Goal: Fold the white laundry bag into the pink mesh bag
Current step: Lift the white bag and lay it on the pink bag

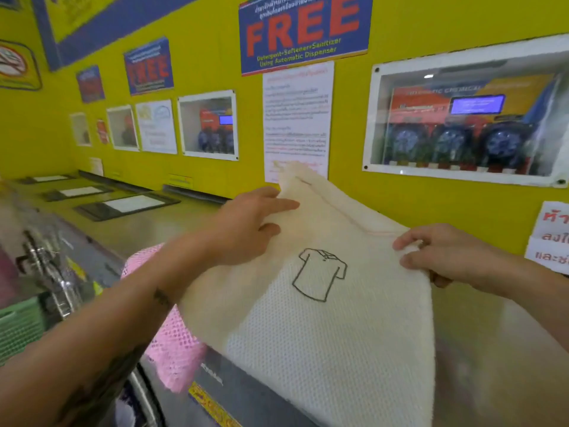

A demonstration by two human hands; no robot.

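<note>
Yellow wall [400,57] fills the back, w/ a blue "FREE" sign [303,32] up top, a white notice sheet [297,118] under it, and a glassed dispenser box [468,118] toward the right edge. Grey machine top [138,223] runs along the wall's foot from the far left corner to the near right.

White laundry bag [323,334] is the biggest task item: mesh fabric w/ a black t-shirt outline [320,274], held up over the machine top's near edge, top corner raised against the notice, lower part draping down past the front. Pink mesh bag [172,343] lies under and left of it, at the near edge of the top, mostly hidden by the white bag and the left forearm.

Left hand [246,226] is on the white bag's upper left part, fingers fairly straight and spread on the fabric, thumb below; looks like pressing, not clamping. Right hand [443,257] pinches the bag's right edge, fingers curled over the fabric.

Green basket [18,328] at far left edge.
</note>
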